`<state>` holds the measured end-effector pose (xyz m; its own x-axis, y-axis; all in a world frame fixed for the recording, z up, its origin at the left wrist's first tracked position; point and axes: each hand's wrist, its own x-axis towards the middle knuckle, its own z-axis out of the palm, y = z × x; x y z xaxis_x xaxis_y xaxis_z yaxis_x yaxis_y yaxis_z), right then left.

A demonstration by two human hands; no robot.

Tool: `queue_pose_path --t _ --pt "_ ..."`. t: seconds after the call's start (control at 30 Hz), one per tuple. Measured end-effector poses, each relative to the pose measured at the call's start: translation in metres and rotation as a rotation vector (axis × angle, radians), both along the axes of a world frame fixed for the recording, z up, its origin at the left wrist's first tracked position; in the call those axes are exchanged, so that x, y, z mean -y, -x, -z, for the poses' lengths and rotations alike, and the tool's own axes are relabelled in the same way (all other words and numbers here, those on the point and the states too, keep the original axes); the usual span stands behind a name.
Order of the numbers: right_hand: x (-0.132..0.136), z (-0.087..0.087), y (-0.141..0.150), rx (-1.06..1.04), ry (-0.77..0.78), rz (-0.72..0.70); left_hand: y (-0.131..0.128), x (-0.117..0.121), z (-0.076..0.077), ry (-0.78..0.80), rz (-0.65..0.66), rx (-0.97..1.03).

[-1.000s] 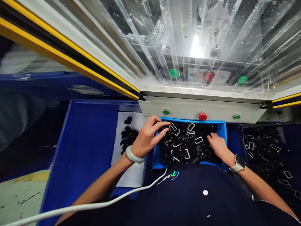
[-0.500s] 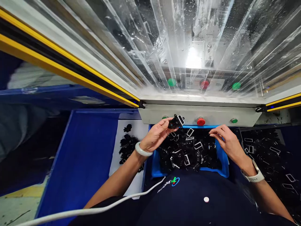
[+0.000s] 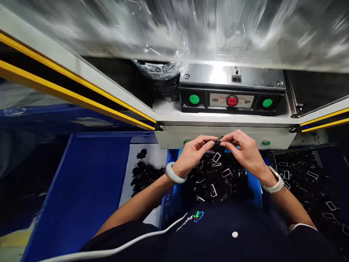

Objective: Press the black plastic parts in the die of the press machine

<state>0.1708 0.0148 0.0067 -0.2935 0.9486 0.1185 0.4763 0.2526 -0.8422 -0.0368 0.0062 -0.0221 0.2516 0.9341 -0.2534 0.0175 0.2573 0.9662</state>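
Small dark black part [image 3: 218, 147], plastic-looking, held up in front of the off-white metal panel [image 3: 170, 137], above the far edge of the blue plastic bin [image 3: 255, 189]. Fingertips cover much of it; exact shape hard to make out. Left hand [image 3: 192, 154], pale bangle [image 3: 176, 173] at wrist: thumb and index fingers nearly closed, pinching the part's left end. Right hand [image 3: 247, 151], light watch strap [image 3: 275, 183] at wrist: thumb and index fingers nearly closed on its right end.

Bin full of glossy black parts [image 3: 226, 180], some showing white rectangular outlines; near side hidden by the dark navy shirt [image 3: 212, 240]. Shirt logo [image 3: 192, 220] upside down, lettering not clearly legible. Green panel button [image 3: 187, 141] partly behind left hand. More black parts on a white sheet [image 3: 155, 154] at left; another heap [image 3: 305, 185] at right, cut off by shirt and arm.

Beyond: black control box [image 3: 188, 107], label [image 3: 218, 99] reading "STOP", "UP", small "START" arrows. Clear plastic curtain [image 3: 114, 32] motion-blurred, cut off at top.
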Motion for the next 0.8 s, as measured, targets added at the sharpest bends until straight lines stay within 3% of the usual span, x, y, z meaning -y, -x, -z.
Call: queue_pose_path --t 0.1,0.2,0.27,0.4,0.5,0.57,0.67,0.73,0.8 --pt "-0.012 -0.007 -0.003 -0.003 0.038 0.011 -0.005 -0.016 -0.004 -0.202 -0.002 -0.107" --pt "-0.048 -0.024 -0.01 0.01 0.043 -0.064 -0.005 -0.044 -0.016 -0.371 -0.043 -0.209" --pt "-0.091 -0.039 -0.012 0.05 -0.066 -0.029 -0.002 -0.07 -0.029 -0.424 -0.095 -0.2" --pt "-0.212 -0.061 0.003 0.236 -0.389 0.259 -0.001 -0.14 -0.052 -0.509 -0.26 -0.13" --pt "-0.29 -0.07 0.021 0.381 -0.308 0.433 -0.007 -0.196 -0.064 -0.506 -0.334 -0.091" --pt "-0.314 -0.078 0.026 0.435 -0.23 0.438 -0.011 -0.231 -0.071 -0.453 -0.371 -0.097" --pt "-0.293 -0.092 0.015 0.482 -0.295 0.348 -0.017 -0.277 -0.083 -0.387 -0.399 -0.12" --pt "-0.247 -0.099 -0.007 0.504 -0.418 0.257 -0.024 -0.307 -0.09 -0.366 -0.386 -0.122" --pt "-0.183 -0.101 -0.038 0.549 -0.5 0.205 -0.034 -0.337 -0.092 -0.346 -0.34 -0.113"
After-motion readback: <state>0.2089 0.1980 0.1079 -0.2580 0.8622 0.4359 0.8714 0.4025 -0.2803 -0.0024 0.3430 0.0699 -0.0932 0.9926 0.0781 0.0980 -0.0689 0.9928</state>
